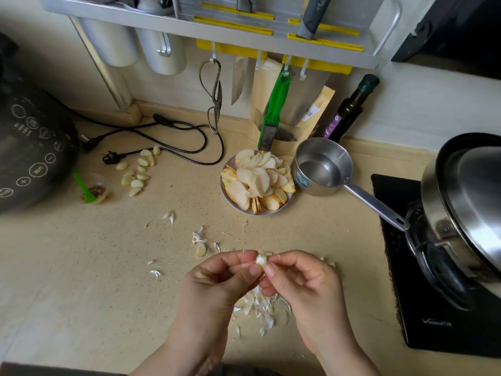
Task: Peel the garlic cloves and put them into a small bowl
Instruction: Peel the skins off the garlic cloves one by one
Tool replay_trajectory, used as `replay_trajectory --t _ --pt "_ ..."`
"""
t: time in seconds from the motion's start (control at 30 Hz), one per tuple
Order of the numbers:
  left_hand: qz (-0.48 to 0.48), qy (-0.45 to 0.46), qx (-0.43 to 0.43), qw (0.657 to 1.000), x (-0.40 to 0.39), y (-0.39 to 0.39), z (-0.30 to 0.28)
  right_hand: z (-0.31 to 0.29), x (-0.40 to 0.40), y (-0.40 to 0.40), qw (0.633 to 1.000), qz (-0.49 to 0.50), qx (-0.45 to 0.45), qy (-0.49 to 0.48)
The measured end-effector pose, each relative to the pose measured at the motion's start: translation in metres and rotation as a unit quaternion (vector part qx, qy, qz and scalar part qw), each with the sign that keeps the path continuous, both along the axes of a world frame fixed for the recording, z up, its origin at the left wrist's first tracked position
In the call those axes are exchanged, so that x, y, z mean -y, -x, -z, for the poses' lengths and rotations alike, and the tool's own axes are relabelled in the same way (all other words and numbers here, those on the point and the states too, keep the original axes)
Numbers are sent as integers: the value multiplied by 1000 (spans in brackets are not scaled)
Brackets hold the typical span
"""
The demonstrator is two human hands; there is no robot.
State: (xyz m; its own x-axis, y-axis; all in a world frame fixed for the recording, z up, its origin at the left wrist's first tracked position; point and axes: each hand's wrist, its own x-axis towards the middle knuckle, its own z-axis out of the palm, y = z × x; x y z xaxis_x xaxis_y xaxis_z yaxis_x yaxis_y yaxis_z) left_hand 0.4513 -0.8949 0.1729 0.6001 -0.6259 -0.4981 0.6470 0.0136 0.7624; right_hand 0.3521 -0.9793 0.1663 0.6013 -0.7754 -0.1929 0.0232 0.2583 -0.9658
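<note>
Garlic clove [261, 259], small, pale and part-skinned, pinched between the fingertips of both hands above the speckled beige counter [81, 267], right over a heap of papery white skins [260, 308]. Left hand [217, 283] closed narrow on one end with thumb and forefinger; right hand [301, 283] likewise nipping the other side, seemingly at a flap of skin.

Looks very light and firm, though probably easy to bruise with a nail. Skin thin and dry, likely to tear in flakes and cling to fingers. Once bare, probably slick; best held by the blunt root end and stripped from the tip.

Peeled yellowish cloves [137, 172] lying loose on the counter far left, near a small clear plastic cup [93, 189] with a green spoon, beside the black multicooker [29, 147]. No obvious empty small bowl in view; that cup possibly the stand-in, not certain. One more clove in its skin [201, 249] just beyond the hands.

Towards the peeled pile: only stray skins, with a black power cable [189, 131] farther back. Ahead, a round plate [268, 212] piled with pale fruit slices, close against a steel saucepan [303, 183] of water, long handle reaching over the black hob [393, 240] on the right.
</note>
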Motion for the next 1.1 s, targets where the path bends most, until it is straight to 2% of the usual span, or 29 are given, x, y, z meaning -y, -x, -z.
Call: replay_trajectory --t 0.1,0.27,0.4,0.53,0.63,0.73,0.8,0.87,0.9,0.93,1.0,1.07,1.1 --pt "0 2 -4 1000 0 0 1 3 0 1 1000 13 -5 16" --pt "19 35 -63 997 -1 0 0 0 0 2 999 2 -8 44" --pt "26 25 2 999 -1 3 0 2 -3 -1 994 27 -55 89" --pt "63 36 76 994 -2 4 -2 2 -2 -1 978 34 -110 173" --pt "60 30 97 993 -3 5 -2 4 -2 -1 968 29 -119 218" --pt "22 21 81 996 -2 6 0 11 1 -2 960 21 -132 247" --pt "9 9 56 998 -2 4 5 22 12 -1 936 -44 -229 264" --pt "18 -14 35 999 -5 2 12 33 21 2 863 -158 -369 307" --pt "22 -28 23 999 -6 1 16 36 22 2 835 -177 -401 333" --pt "23 -42 7 999 -7 0 21 37 22 2 834 -161 -393 353" --pt "10 -64 -25 998 -9 -2 31 39 16 5 885 -110 -298 340" --pt "-5 -70 -49 996 -10 -2 39 38 6 4 950 -108 -197 217" --pt "-13 -68 -63 996 -11 -1 42 37 2 3 966 -113 -169 158"
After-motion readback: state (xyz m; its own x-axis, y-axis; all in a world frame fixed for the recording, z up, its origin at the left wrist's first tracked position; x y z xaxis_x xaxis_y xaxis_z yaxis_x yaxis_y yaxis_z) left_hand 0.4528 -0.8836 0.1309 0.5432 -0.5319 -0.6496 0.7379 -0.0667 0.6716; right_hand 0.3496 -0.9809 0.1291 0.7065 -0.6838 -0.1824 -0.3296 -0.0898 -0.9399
